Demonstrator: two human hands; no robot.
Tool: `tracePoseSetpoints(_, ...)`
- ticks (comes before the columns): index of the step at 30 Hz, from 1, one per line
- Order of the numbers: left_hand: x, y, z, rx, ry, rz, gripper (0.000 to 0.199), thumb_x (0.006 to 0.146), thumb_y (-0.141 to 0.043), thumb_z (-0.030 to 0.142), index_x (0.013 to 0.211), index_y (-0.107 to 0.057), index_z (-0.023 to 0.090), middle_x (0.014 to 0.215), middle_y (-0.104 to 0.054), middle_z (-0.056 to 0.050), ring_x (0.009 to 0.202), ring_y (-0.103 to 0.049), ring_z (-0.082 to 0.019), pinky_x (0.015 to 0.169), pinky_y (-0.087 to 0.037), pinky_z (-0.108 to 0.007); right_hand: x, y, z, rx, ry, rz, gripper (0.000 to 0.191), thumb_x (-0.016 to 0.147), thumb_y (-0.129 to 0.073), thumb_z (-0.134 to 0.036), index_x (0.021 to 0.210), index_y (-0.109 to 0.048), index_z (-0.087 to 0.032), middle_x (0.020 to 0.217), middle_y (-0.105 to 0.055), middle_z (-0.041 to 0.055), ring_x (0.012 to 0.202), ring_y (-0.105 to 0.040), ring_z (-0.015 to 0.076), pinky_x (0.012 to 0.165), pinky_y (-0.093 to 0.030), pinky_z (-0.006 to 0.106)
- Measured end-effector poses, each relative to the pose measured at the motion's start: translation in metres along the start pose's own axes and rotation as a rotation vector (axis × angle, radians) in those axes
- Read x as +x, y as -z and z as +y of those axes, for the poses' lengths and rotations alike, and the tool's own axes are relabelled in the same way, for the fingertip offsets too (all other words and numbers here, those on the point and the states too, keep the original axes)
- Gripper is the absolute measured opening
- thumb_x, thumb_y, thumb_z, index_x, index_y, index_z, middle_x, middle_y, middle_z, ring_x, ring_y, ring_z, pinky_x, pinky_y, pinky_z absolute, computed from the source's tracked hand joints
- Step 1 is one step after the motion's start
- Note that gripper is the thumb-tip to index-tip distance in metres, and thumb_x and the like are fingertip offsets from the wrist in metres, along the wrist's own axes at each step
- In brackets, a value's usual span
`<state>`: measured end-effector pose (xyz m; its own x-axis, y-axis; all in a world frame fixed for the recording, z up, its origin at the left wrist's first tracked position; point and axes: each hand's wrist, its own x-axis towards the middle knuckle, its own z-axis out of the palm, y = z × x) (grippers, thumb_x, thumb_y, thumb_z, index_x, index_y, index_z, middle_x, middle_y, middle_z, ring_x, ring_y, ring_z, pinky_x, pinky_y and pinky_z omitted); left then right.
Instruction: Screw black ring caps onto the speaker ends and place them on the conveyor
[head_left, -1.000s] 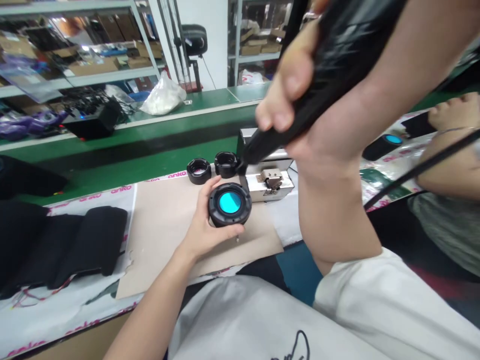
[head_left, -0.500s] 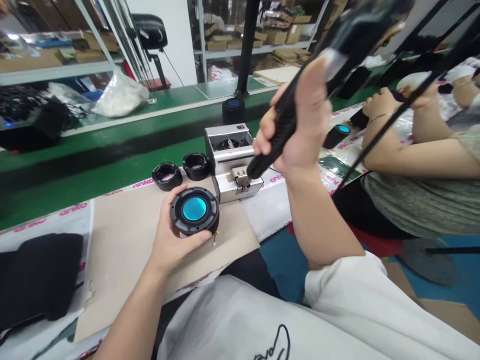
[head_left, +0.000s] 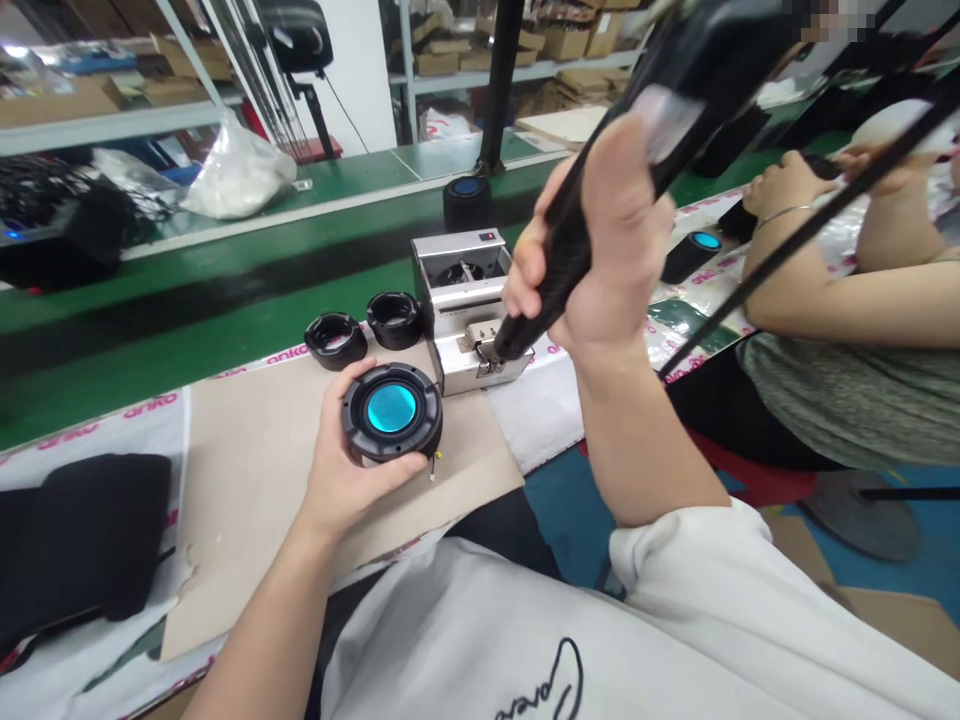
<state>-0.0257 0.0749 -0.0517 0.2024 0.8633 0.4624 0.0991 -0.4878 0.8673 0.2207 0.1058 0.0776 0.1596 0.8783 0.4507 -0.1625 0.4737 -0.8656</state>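
Tip indistinct, a black cylindrical tool [head_left: 561, 272] fills the right grip [head_left: 607, 270]. Centre-left, a black, blue-centred disc [head_left: 391, 410] sits inside the clasping left grip [head_left: 345, 472].

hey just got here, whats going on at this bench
A person holds a round black speaker unit with a blue centre in the left grip, over a cardboard sheet. The right grip is closed around what looks like an electric screwdriver, its tip at the front of a metal box, likely a screw feeder. Two black rings sit by the sheet's far edge. Another person is at the bench to the right.
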Motion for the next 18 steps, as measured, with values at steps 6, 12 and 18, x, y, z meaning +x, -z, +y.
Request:
tracePoseSetpoints(6,0.002,0.0,0.001,-0.016,-0.02,-0.003,0.097,0.066,-0.1,0.054,0.149,-0.057,0.027,0.141,-0.067,-0.009,0.125,-0.07,-0.028,0.105,-0.057,-0.038,0.004,-0.006,0.01,-0.156,-0.048,0.045,0.064,0.074,-0.08,-0.086,0.078,-0.05,-0.029,0.058,-0.05,-0.0046,0.05,-0.046,0.0156,0.05,-0.037,0.037)
tracePoseSetpoints(12,0.001,0.001,-0.001,-0.02,-0.038,0.006,0.098,0.066,-0.101,0.051,0.151,-0.056,0.028,0.146,-0.064,-0.009,0.13,-0.067,-0.028,0.11,-0.054,-0.037,-0.004,-0.003,0.026,-0.119,-0.058,0.035,0.06,0.075,-0.08,-0.079,0.079,-0.048,-0.029,0.056,-0.049,-0.0049,0.05,-0.041,0.0146,0.049,-0.032,0.037)
tracePoseSetpoints(18,0.001,-0.001,-0.001,0.003,-0.046,-0.001,0.096,0.069,-0.098,0.057,0.149,-0.055,0.026,0.144,-0.065,-0.011,0.128,-0.069,-0.03,0.107,-0.057,-0.04,-0.005,-0.018,-0.03,-0.067,-0.008,-0.07,0.033,0.111,-0.035,-0.048,0.09,-0.048,-0.027,0.064,-0.049,-0.0049,0.049,-0.048,0.0145,0.047,-0.044,0.031)
